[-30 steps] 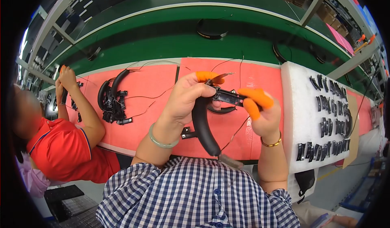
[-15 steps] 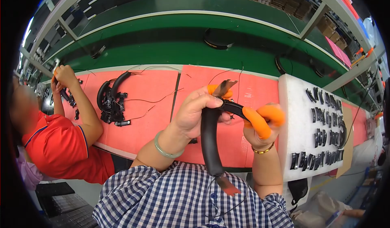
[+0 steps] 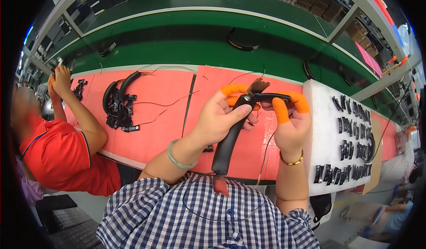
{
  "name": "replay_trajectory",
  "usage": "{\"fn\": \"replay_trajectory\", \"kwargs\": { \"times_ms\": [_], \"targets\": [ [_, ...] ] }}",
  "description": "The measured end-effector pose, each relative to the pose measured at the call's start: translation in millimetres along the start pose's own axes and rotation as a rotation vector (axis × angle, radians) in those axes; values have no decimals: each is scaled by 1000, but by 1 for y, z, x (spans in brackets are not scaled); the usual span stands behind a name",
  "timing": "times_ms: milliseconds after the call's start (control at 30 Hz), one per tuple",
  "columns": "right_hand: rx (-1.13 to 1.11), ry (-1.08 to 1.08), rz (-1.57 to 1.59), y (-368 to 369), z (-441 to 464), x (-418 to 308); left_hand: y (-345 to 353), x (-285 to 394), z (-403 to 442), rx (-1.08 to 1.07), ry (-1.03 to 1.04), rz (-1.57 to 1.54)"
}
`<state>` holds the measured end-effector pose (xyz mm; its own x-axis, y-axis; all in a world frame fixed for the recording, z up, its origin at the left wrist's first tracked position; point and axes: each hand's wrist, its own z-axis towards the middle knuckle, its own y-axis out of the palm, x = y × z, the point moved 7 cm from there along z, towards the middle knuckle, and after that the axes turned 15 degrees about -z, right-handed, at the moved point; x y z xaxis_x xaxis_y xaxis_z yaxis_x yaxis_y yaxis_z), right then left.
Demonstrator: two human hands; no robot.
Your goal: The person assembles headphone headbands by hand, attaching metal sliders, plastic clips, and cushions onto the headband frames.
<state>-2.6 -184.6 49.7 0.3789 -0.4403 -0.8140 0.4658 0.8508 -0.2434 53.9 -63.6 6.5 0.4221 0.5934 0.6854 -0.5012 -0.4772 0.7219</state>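
A black padded headband (image 3: pixel 227 150) slants down in front of my chest, with a dark reddish-brown flap at each end. Near its upper end, my left hand (image 3: pixel 222 119) grips it between thumb and fingers. Orange covers sit on some of my fingertips. My right hand (image 3: pixel 293 127), with orange-covered thumb and finger, pinches a narrow black curved plastic piece (image 3: pixel 276 97). That piece meets the headband's upper end, though how it is joined I cannot tell. A thin wire hangs in a loop below the headband.
Small black parts stand in rows on a white foam board (image 3: pixel 313 133) at right. Padded headbands and black parts lie heaped (image 3: pixel 119 105) on the pink mat (image 3: pixel 162 136). A co-worker in a red shirt (image 3: pixel 66 158) works at left. Headbands rest on the green belt (image 3: pixel 177 36) behind.
The headband's lower end has swung left, and its upper end has risen. The black plastic piece now lies more level and further up, with my right hand's fingers spread along it.
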Motion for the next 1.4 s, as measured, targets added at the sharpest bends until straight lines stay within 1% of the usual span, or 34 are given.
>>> {"fn": "replay_trajectory", "kwargs": {
  "times_ms": [33, 100, 167, 233, 367, 433, 467, 533, 567, 633, 667, 733, 867, 933, 967, 1033, 1100, 1167, 1233, 1300, 1367, 1400],
  "targets": [
    [24, 43, 117, 1, 0, 4, 0, -1, 0, 2, -4, -2],
    [55, 36, 112, 3, -1, 2, 2, 2, 0, 7, 75, 51],
    [88, 29, 104, 6, -3, 0, 3, 2, 1, 7, 70, 82],
    [202, -12, 123, 2, -8, 0, 5, 1, 3, 6, 63, 112],
    [168, 28, 111, 5, -9, 6, 3, -2, 4, 13, 63, 175],
    [215, -95, -147, -1, -12, 0, 4, -2, 4, 8, 62, 187],
    [214, -93, -148, -3, -12, 0, 5, -1, 3, 22, 41, 142],
    [183, -318, -373, -3, -10, -16, 4, -1, 2, 35, 26, 98],
    [182, -323, -372, -6, -8, -19, 2, -1, 2, 45, 36, 96],
    [95, -359, -562, -5, -6, -27, -2, -2, 2, 60, 49, 92],
    [93, -357, -563, -7, -6, -31, -4, -2, 2, 77, 51, 123],
    [16, -324, -637, -6, -2, -37, -4, -1, 3, 92, 54, 151],
    [-7, -310, -672, -6, 3, -44, -2, 2, 3, 134, 29, 234],
    [-81, -299, -718, -5, 5, -42, -3, 3, 3, 153, 27, 263],
    [-83, -298, -717, -7, 7, -44, -2, 4, 3, 148, 31, 299],
    [-212, -318, -715, -1, 9, -46, -3, 4, 4, 147, 31, 335],
    [-183, -272, -685, 0, 12, -40, -1, 3, 5, 104, 49, 433],
    [-153, -228, -652, 4, 12, -32, 0, 2, 5, 114, 45, 386],
    [-17, -136, -408, 0, 13, -26, 0, 1, 6, 117, 45, 343],
    [-8, -145, -435, 0, 15, -33, -2, -4, 6, 110, 47, 146],
    [4, -146, -464, -2, 15, -36, -1, -3, 5, 101, 28, 98],
    [-3, -192, -552, -2, 15, -38, 0, -3, 5, 91, 14, 46]
  ]
}}
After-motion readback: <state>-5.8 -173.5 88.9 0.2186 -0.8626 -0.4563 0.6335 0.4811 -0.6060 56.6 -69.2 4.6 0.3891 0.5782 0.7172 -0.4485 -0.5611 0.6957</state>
